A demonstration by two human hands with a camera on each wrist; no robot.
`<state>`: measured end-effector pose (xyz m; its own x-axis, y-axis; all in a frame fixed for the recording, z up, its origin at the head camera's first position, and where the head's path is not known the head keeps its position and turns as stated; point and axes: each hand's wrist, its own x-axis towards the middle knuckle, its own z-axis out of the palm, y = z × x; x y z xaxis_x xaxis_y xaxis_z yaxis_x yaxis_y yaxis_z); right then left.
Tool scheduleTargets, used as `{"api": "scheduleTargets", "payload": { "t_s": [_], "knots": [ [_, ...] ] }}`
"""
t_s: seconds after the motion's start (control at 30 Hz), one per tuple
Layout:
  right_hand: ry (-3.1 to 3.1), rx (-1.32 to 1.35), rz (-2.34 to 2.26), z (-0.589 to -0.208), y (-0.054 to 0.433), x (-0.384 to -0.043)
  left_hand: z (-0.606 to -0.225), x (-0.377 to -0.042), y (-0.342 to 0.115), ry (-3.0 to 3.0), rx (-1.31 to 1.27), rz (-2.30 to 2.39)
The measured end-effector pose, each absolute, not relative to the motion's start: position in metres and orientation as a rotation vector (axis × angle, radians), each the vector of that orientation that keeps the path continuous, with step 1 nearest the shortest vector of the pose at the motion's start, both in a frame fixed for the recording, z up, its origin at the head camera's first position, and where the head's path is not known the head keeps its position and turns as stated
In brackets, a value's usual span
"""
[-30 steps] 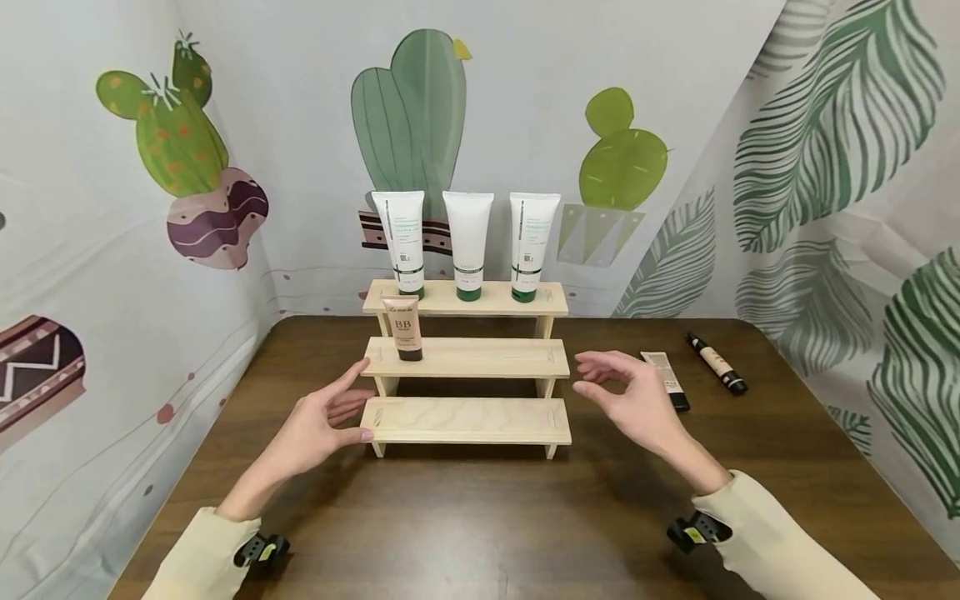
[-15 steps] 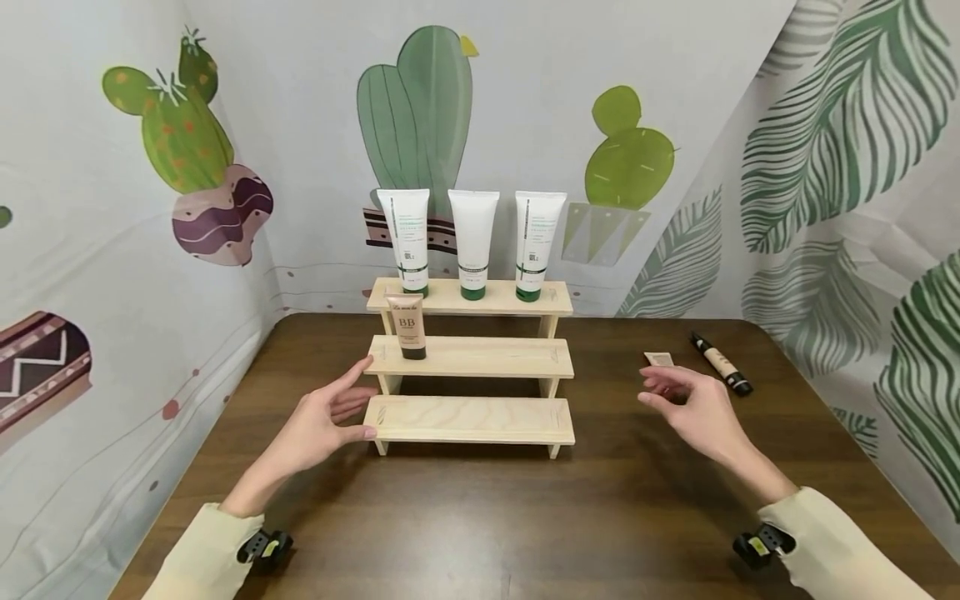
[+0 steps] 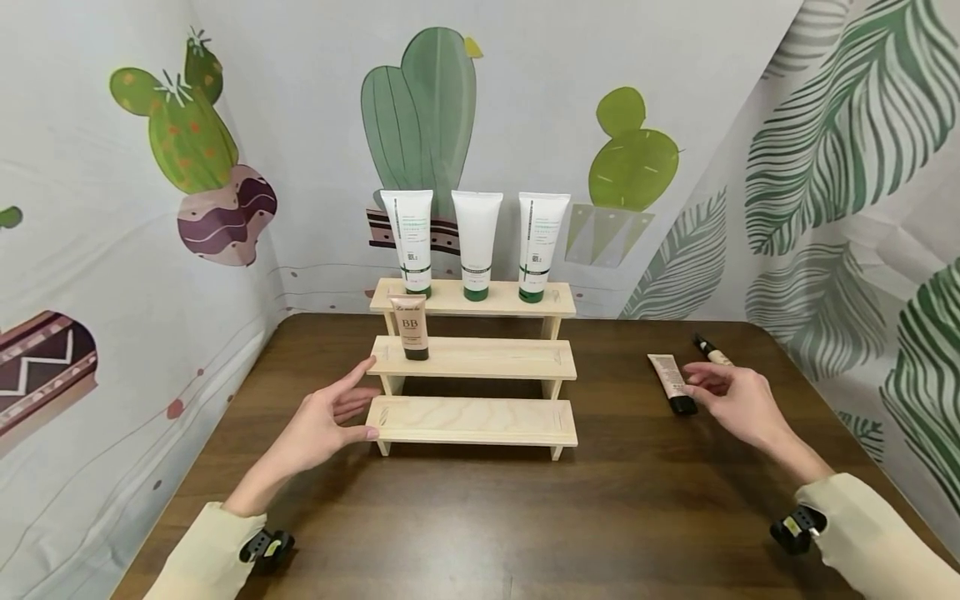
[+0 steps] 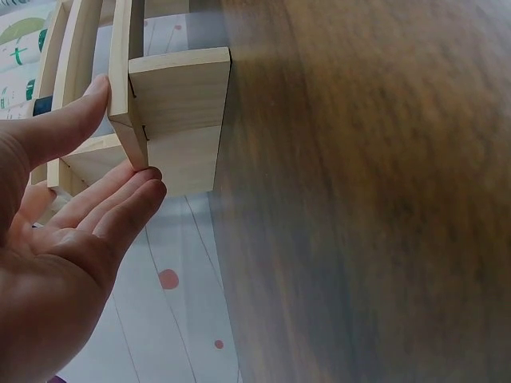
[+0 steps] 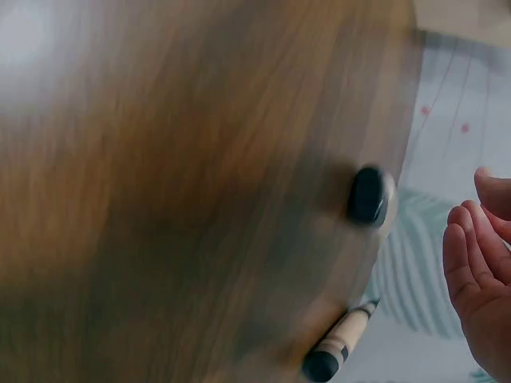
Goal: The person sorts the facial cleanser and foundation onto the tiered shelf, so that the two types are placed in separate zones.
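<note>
A three-step wooden display stand (image 3: 472, 421) stands mid-table. My left hand (image 3: 315, 433) touches its left end, thumb at the lowest step and index finger at the middle one; in the left wrist view its fingertips (image 4: 152, 173) meet the end of a board. My right hand (image 3: 738, 404) is at the right with loosely bent fingers and nothing held. Its fingertips overlap the edge of a beige tube with a black cap (image 3: 673, 383), lying flat. Partly hidden behind this hand lies a slim beige-and-black tube (image 5: 343, 347) with a pointed tip.
White tubes with green caps stand on the top step: a left one (image 3: 411, 242), a middle one (image 3: 477, 246) and a right one (image 3: 541, 246). A beige BB cream tube (image 3: 411, 329) stands at the middle step's left. A printed cloth (image 3: 525, 100) hangs behind the table (image 3: 465, 525).
My right hand has moved right, away from the stand, passing over the lying beige tube to its far side. The left hand stays at the stand. The view has shifted slightly.
</note>
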<state>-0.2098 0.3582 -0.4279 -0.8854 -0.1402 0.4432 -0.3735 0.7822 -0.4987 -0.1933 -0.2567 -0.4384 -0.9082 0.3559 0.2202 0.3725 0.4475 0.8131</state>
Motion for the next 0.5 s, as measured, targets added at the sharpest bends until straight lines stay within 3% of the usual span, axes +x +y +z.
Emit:
{"api": "scheduleTargets", "payload": {
  "t_s": [0.5],
  "knots": [
    [-2.886,0.416,0.769,-0.434,0.389,-0.242,-0.437,-0.194,-0.256,-2.672,-0.652,-1.497]
  ]
}}
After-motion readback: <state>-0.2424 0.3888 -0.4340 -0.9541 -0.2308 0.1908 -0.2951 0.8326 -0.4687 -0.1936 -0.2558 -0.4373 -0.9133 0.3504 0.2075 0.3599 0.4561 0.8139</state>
